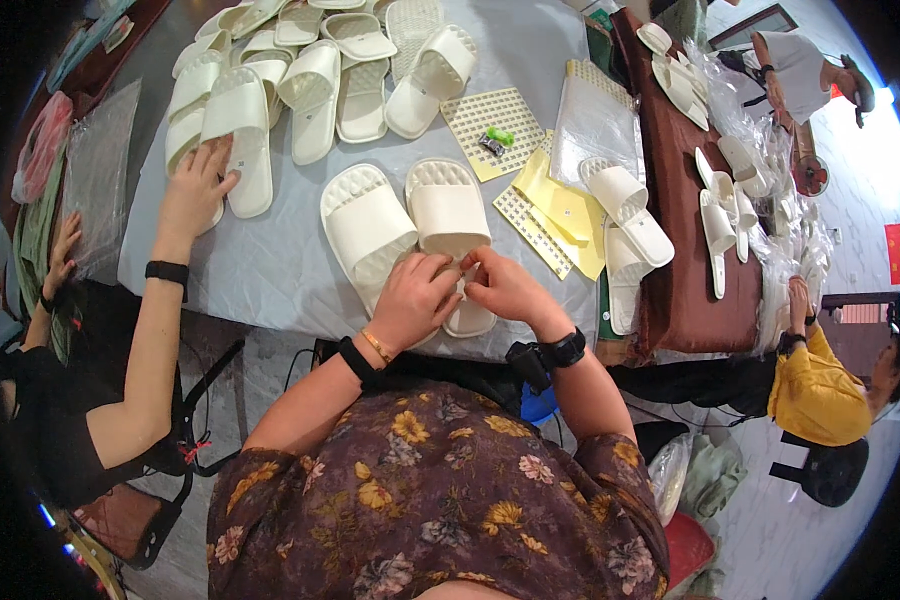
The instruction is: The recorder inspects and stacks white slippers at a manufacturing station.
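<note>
Both hands are meeting at the heel of the right slide (452, 225), flat at the near table (270, 270) edge. Left hand (413, 300) is curling closed on it; right hand (505, 285) is pinching something, probably a tag. Its mate (365, 225) is lying alongside, touching.

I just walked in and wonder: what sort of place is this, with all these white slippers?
Probably a small workshop for sorting or packing footwear. Many white slide slippers crowd the grey table, clear plastic bags lie alongside, and several people sit working around it.
</note>
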